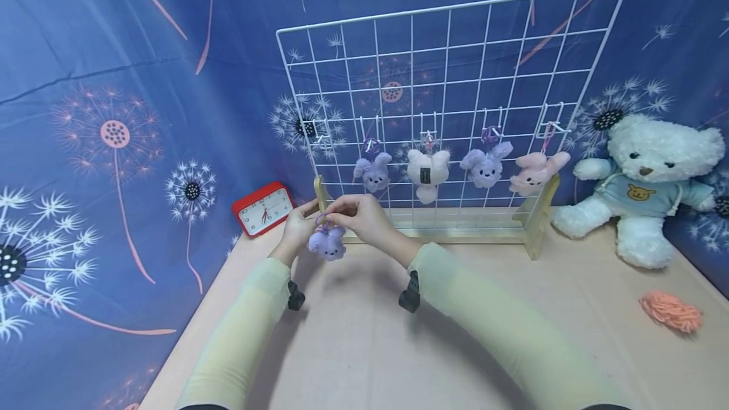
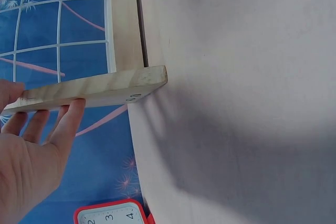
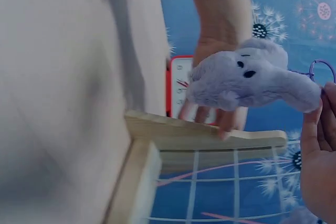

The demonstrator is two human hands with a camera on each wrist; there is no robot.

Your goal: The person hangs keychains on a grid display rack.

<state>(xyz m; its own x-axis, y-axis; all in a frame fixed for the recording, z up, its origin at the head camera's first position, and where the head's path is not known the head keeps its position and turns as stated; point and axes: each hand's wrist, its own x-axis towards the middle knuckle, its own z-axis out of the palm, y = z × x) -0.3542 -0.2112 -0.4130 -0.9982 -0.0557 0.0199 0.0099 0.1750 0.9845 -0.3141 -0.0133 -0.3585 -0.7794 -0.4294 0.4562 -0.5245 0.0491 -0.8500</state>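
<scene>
My right hand (image 1: 367, 217) pinches the purple ring of a lavender plush keychain (image 1: 328, 245), which hangs below the fingertips over the table's left part. In the right wrist view the plush (image 3: 241, 77) shows its dark eyes, with the ring (image 3: 319, 65) at the fingers. My left hand (image 1: 297, 228) holds the left wooden upright (image 2: 105, 85) of a display stand, thumb on one side and fingers on the other. Above the stand's base rises a white wire grid (image 1: 450, 8). Four plush keychains hang from its hooks, among them a lavender one (image 1: 373, 173) nearest my hands.
Behind my left hand stands a red clock (image 1: 263, 209). Other hanging plushes are a whitish one (image 1: 428, 166), a lavender one (image 1: 486, 166) and a pink one (image 1: 535, 173). A white teddy bear (image 1: 646, 188) sits at right, with orange yarn (image 1: 672, 312) in front.
</scene>
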